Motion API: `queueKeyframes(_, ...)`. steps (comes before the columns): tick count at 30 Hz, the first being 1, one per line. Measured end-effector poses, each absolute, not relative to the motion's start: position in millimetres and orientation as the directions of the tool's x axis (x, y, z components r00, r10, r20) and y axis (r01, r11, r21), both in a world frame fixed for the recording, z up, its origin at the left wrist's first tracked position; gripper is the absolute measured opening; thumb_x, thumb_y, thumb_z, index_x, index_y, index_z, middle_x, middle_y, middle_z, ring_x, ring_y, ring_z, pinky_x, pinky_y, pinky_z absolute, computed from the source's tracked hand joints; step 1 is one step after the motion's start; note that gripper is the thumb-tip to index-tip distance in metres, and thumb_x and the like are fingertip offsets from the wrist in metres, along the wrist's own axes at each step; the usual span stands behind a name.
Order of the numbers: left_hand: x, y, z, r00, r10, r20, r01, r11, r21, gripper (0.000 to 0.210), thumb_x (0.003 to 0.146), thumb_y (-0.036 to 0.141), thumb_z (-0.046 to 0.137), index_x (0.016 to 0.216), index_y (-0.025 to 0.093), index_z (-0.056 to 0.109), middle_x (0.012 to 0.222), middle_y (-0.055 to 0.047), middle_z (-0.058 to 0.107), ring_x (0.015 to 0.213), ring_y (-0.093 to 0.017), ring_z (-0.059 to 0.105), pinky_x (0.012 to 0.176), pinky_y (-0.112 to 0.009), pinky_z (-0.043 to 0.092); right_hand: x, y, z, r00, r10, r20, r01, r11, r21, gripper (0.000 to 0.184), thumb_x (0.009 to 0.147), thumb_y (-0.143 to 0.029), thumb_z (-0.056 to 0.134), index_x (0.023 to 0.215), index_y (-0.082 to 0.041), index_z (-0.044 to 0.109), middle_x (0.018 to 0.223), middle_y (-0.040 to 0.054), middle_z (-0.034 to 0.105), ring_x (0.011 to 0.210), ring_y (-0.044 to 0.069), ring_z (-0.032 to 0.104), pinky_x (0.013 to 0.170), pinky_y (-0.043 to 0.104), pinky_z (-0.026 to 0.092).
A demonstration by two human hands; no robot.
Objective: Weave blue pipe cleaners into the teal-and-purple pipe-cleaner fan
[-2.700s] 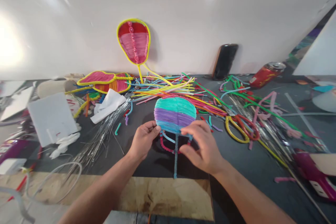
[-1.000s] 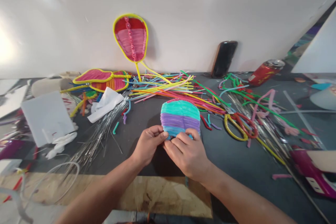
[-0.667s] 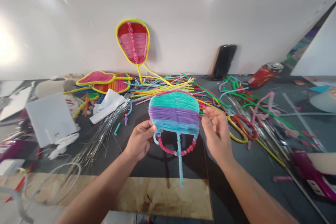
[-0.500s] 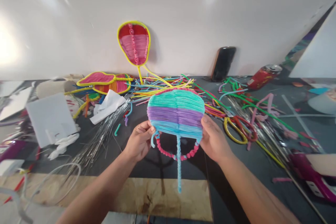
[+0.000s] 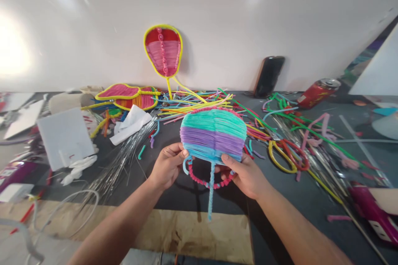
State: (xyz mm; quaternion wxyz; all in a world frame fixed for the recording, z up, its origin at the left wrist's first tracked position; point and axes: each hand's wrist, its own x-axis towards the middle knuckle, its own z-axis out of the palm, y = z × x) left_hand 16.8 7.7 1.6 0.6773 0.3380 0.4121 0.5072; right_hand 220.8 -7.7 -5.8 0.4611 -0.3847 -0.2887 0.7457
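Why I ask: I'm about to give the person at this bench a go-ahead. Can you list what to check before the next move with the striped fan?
1. Left hand holding the striped fan: ok, it pinches the lower left corner.
2. Right hand holding it too: ok, at the lower right edge.
3. Blue end tucked in: not ok, it curls out beside the left hand.
4. Blue handle clear of the right hand: cannot tell, they come very close near its top.
5. Scissors out of both hands: ok, lying on the right.
6. Back of the fan sound: cannot tell, it faces away.
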Motion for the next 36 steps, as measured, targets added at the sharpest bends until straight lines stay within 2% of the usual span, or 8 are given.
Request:
queueKeyframes(8,20.7,8.1,5.9,0.136,0.971,-0.198,-0.422,0.238,0.875,0.023,0.075,0.033,0.07,0.085,0.012,0.07,0.07,-0.004,0.066,0.057,-0.01,0.055,0.059,-0.021,0.045,219.3,-6.4,-4.0,-0.191,0.926,-0.326,-0.518,-0.377,-0.768,0.022,0.065,-0.034,0.079,0.076,-0.02,0.066,0.066,-0.0015,0.068,0.057,0.015,0.065,0.042,0.021,0.045)
queueKeyframes(10,21.1,7.1,7.5,0.137,0.969,-0.208,-0.418,0.246,0.875,0.026,0.072,0.029,0.071,0.092,0.013,0.069,0.075,-0.005,0.068,0.063,-0.012,0.059,0.063,-0.022,0.047,219.3,-5.7,-2.8,-0.163,0.932,-0.324,-0.538,-0.359,-0.762,0.023,0.065,-0.034,0.079,0.077,-0.02,0.065,0.067,-0.002,0.067,0.056,0.014,0.065,0.043,0.021,0.045)
queueKeyframes(14,22.1,3.7,7.3,0.166,0.979,-0.117,-0.374,0.172,0.911,0.044,0.063,0.021,0.078,0.104,0.015,0.065,0.087,-0.006,0.069,0.078,-0.016,0.062,0.072,-0.024,0.048,218.5,-5.1,-3.2,-0.106,0.948,-0.301,-0.554,-0.308,-0.774,0.024,0.065,-0.034,0.079,0.079,-0.02,0.066,0.07,-0.0017,0.068,0.056,0.014,0.064,0.043,0.02,0.045)
queueKeyframes(19,24.5,2.2,1.8,0.038,0.988,-0.15,-0.307,0.154,0.939,0.033,0.065,0.027,0.079,0.093,0.015,0.065,0.08,-0.003,0.067,0.067,-0.011,0.061,0.065,-0.022,0.047,215.9,-6.6,-8.3,-0.11,0.955,-0.277,-0.533,-0.291,-0.794,0.023,0.066,-0.035,0.078,0.079,-0.021,0.066,0.072,-0.0007,0.069,0.06,0.015,0.066,0.045,0.021,0.047)
queueKeyframes(24,25.6,3.3,1.4,0.004,0.978,-0.21,-0.345,0.199,0.917,0.026,0.071,0.035,0.074,0.083,0.013,0.066,0.072,-0.002,0.066,0.059,-0.01,0.058,0.058,-0.02,0.045,214.8,-7.7,-9.1,-0.116,0.956,-0.269,-0.521,-0.289,-0.803,0.024,0.066,-0.036,0.078,0.078,-0.019,0.066,0.073,0.0006,0.069,0.06,0.016,0.066,0.045,0.022,0.047)
queueKeyframes(27,25.2,3.8,3.9,0.06,0.965,-0.256,-0.43,0.257,0.865,0.025,0.072,0.035,0.073,0.081,0.013,0.065,0.071,-0.002,0.065,0.058,-0.01,0.057,0.058,-0.022,0.047,214.5,-7.7,-9.4,-0.13,0.951,-0.28,-0.517,-0.306,-0.799,0.023,0.066,-0.036,0.078,0.077,-0.019,0.066,0.07,0.0,0.069,0.06,0.016,0.066,0.046,0.022,0.047)
queueKeyframes(32,20.7,4.2,3.7,0.291,0.897,-0.332,-0.537,0.441,0.719,0.018,0.073,0.028,0.072,0.077,0.014,0.062,0.071,-0.002,0.062,0.061,-0.011,0.057,0.062,-0.024,0.048,214.4,-7.4,-14.0,-0.168,0.936,-0.308,-0.525,-0.35,-0.776,0.023,0.067,-0.036,0.078,0.076,-0.019,0.066,0.066,-0.0002,0.069,0.058,0.015,0.066,0.047,0.022,0.047)
queueKeyframes(36,18.3,3.8,2.7,0.426,0.844,-0.325,-0.567,0.529,0.631,0.019,0.07,0.026,0.073,0.071,0.013,0.059,0.065,-0.002,0.057,0.059,-0.01,0.054,0.066,-0.026,0.048,214.7,-8.9,-16.7,-0.212,0.928,-0.308,-0.508,-0.373,-0.776,0.023,0.069,-0.038,0.076,0.075,-0.019,0.065,0.063,0.0001,0.068,0.055,0.014,0.063,0.047,0.022,0.047)
